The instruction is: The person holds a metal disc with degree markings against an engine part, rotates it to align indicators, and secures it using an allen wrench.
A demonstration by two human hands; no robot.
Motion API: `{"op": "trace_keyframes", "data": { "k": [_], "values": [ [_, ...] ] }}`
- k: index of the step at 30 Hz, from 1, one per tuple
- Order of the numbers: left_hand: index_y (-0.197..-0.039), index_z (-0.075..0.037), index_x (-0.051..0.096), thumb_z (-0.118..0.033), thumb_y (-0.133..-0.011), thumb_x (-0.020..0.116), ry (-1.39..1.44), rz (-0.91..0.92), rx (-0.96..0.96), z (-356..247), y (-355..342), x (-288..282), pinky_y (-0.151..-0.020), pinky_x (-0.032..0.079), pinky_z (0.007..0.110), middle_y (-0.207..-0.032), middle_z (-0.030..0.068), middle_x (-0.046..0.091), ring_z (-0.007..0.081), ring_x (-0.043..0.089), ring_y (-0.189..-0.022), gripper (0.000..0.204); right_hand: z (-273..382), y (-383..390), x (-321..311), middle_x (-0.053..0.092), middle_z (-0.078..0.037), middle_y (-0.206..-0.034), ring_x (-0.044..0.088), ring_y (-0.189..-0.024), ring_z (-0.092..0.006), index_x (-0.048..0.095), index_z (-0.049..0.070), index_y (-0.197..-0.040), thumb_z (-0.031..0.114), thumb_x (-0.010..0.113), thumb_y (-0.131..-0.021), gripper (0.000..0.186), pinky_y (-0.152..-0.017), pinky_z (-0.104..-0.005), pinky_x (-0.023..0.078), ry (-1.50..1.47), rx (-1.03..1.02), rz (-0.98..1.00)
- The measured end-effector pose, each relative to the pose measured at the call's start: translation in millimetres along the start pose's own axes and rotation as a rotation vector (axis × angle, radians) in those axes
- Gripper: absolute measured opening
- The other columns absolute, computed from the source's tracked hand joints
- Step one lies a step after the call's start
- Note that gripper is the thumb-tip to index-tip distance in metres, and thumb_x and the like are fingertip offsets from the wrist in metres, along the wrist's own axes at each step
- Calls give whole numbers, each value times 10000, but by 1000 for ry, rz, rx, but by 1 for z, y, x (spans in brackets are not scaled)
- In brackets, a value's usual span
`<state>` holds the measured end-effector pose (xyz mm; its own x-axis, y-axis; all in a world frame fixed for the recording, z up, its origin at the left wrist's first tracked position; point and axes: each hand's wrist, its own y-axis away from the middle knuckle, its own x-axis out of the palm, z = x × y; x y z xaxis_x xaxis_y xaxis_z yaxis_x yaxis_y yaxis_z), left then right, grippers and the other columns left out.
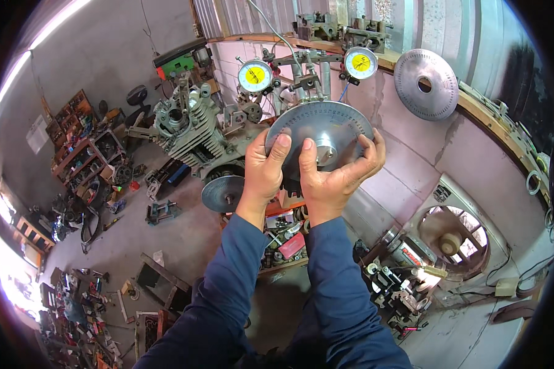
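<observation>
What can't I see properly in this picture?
All in the head view:
- Left hand: most fingers hidden behind the big disc.
- Lower disc: right edge covered by the left hand.
- Upper-right disc: tiny marks too small to read.
- Floor clutter, lower left: too small and jumbled.
- Blue sleeves: cut off by the bottom edge.

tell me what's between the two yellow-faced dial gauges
In the head view, a metal fixture of rods, clamps and upright posts stands between the left gauge and the right gauge.
</observation>
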<state>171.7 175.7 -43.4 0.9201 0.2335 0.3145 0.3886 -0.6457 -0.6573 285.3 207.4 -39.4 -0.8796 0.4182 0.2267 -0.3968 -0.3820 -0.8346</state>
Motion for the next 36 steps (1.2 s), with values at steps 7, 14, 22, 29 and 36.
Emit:
{"op": "trace_keyframes", "data": {
  "k": [7,14,22,29,36],
  "values": [
    [-1135,-32,682,-252,-995,690,4,-29,25,4,-1,2,-843,486,264,-1026,-20,680,76,595,-914,261,1,-2,-5,352,-250,-1444,338,-1347,-425,362,1,-1315,376,818,-779,798,-1128,-544,284,50,6,-9],
    [-1174,-17,670,-254,-993,690,87,8,7,-2,-1,3,-866,504,276,-1079,16,696,100,625,-950,299,-3,-2,1,348,-275,-1436,332,-1334,-443,390,40,-1288,422,817,-735,797,-1093,-598,244,1,26,-51],
    [-1262,-17,609,-256,-1026,625,89,64,9,4,-3,-4,-959,539,348,-1196,92,677,194,658,-1062,336,-1,-4,-4,354,-258,-1435,332,-1336,-432,372,13,-1293,406,823,-742,813,-1107,-560,262,40,18,-25],
    [-1265,-13,606,-267,-1019,638,71,37,0,6,-3,-5,-957,535,341,-1207,93,671,189,656,-1065,355,-3,-4,0,379,-247,-1396,345,-1304,-419,380,28,-1300,378,831,-723,812,-1090,-568,250,11,26,-27],
    [-1241,-9,608,-282,-1014,647,49,5,5,8,-3,-4,-965,524,340,-1199,91,670,185,645,-1077,357,-2,-4,-1,369,-243,-1387,358,-1283,-415,381,26,-1286,311,839,-711,788,-1077,-562,292,-36,27,-36]
  ]
}}
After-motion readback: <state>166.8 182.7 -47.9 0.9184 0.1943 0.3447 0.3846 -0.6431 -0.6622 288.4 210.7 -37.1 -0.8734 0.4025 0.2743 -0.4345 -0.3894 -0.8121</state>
